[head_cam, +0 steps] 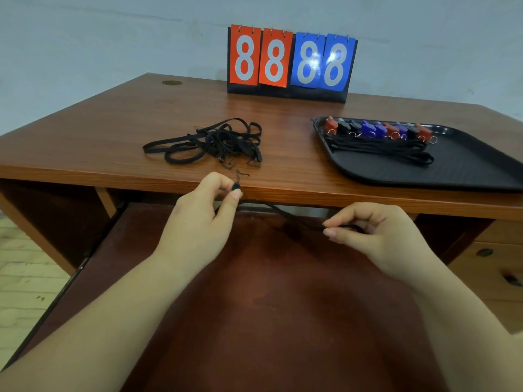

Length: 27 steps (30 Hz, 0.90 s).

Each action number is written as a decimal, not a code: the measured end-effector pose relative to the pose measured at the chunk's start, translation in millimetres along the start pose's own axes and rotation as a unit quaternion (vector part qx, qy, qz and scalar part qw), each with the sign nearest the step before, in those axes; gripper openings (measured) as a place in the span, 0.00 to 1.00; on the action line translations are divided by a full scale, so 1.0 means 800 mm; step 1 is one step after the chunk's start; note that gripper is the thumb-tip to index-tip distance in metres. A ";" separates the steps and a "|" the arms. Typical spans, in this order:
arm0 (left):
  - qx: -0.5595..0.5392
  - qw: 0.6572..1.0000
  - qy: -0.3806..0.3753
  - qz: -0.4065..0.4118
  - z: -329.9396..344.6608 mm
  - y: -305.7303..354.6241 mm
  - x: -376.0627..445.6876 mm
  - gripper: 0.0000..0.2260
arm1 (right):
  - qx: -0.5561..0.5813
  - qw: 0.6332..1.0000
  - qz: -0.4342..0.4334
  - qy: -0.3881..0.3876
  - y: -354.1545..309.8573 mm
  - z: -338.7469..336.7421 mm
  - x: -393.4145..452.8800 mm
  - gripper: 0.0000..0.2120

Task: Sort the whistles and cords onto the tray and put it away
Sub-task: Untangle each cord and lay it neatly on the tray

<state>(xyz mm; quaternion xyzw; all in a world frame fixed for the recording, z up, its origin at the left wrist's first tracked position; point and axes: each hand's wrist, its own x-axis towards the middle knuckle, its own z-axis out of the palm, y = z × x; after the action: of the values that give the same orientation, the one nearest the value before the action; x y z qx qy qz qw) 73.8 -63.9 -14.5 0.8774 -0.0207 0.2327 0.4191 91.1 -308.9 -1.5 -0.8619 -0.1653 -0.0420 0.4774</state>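
A black cord (285,215) stretches between my two hands, just below the desk's front edge. My left hand (203,219) pinches its clasp end, with the small hook sticking up over the edge. My right hand (376,236) pinches the other part of the same cord, lower and to the right. A tangled pile of black cords (209,144) lies on the desk to the left. At the right, a black tray (467,168) holds a row of red, black and blue whistles (379,129) along its far side, with several straightened cords (379,149) laid in front of them.
A flip scoreboard (291,63) showing 8888 in red and blue stands at the back of the wooden desk (113,131). Under the desk a dark pull-out shelf (254,306) extends toward me. Drawers (492,258) sit lower right.
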 end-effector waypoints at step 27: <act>-0.117 0.985 -0.120 -0.044 0.022 0.017 -0.016 0.06 | 0.115 0.993 -0.002 0.034 -0.027 0.042 -0.014 0.06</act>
<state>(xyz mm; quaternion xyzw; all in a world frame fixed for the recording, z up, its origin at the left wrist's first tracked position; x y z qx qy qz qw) 66.2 -88.3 -19.6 0.8439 -0.0592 0.1036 0.5231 71.0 -273.3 -4.8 -0.7988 -0.1549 -0.0526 0.5789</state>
